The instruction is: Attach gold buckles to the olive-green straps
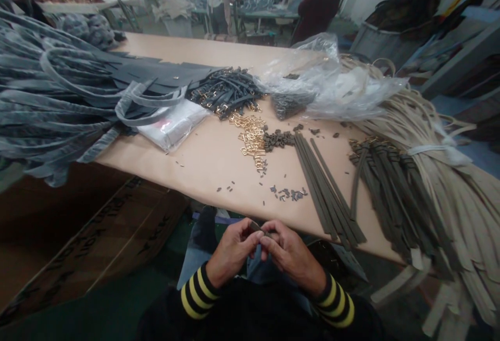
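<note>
My left hand (pixel 233 250) and my right hand (pixel 288 254) meet over my lap, just below the table's near edge (pixel 219 203). Both have fingers pinched together on a small dark piece (pixel 261 230) held between them; I cannot make out what it is. Ahead on the table lie gold metal buckles (pixel 252 137), a heap of small dark loops (pixel 278 139), scattered tiny dark bits (pixel 289 193) and a bundle of olive straps (pixel 326 190).
Grey straps (pixel 50 101) are piled at the left, beige straps (pixel 441 174) at the right. A clear plastic bag (pixel 328 83) and dark buckled straps (pixel 226 91) lie further back. A cardboard box (pixel 97 231) stands below left. A person (pixel 318 2) stands beyond the table.
</note>
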{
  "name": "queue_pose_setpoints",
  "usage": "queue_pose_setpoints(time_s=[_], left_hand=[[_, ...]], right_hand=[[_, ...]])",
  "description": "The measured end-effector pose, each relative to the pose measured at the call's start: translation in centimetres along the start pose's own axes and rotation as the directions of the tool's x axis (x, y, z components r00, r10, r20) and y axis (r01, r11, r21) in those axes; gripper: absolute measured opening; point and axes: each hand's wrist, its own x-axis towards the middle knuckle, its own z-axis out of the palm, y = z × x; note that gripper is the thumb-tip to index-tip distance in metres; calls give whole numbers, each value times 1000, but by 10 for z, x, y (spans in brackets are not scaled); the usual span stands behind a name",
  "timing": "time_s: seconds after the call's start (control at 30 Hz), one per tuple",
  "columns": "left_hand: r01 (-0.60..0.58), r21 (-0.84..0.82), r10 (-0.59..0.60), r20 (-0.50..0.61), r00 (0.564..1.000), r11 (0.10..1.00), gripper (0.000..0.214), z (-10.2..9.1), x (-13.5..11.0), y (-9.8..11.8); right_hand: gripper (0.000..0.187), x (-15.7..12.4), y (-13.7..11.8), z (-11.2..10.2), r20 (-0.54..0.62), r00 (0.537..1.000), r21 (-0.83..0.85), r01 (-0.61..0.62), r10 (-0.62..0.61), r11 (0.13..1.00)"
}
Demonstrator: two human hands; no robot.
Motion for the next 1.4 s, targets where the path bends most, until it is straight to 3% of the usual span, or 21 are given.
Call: queue_pose_setpoints(time_s=[0.17,0.33,0.43,0.5,0.57,0.63,0.73,0.87,1.03,1.23,1.3,1.4], left_hand=[[-15,48,20,-121,992,999,25,0,4,2],[-103,334,112,-8,994,937,23,-11,28,17],[-244,607,352,-65,934,756,18,-24,62,29],[-329,758,496,9,869,563,19,-33,89,36],[-339,871,512,122,850,356,20,-38,113,42],[-320,929,464,204,862,188,18,-39,132,47],[-311,945,418,243,875,100,18,-36,144,48],[-304,946,409,236,882,110,18,-31,144,46],[-291,871,444,96,891,395,11,-31,147,46],[-202,717,396,-112,911,667,9,-53,161,65],[-182,633,347,-147,926,753,8,-58,151,70],[-131,454,217,-144,965,881,9,-55,116,70]], right_hand=[[15,2,-6,-7,-7,1000,-79,-28,28,997],[17,8,-8,-28,-92,995,-170,32,-48,985],[19,15,-3,-40,-166,985,-131,28,-50,991],[19,18,1,-44,-191,980,-92,28,-45,995],[18,21,3,-45,-198,979,-70,31,-45,997],[17,22,2,-44,-199,979,-63,29,-41,998],[16,22,0,-44,-200,979,-51,18,-28,999],[16,21,-2,-45,-187,982,-25,7,-12,1000],[15,22,-2,-46,-189,982,-1,19,-19,1000],[14,22,0,-45,-205,978,-24,30,-34,999],[15,22,0,-46,-200,979,-18,28,-30,999],[17,21,0,-46,-169,985,-22,18,-21,1000]])
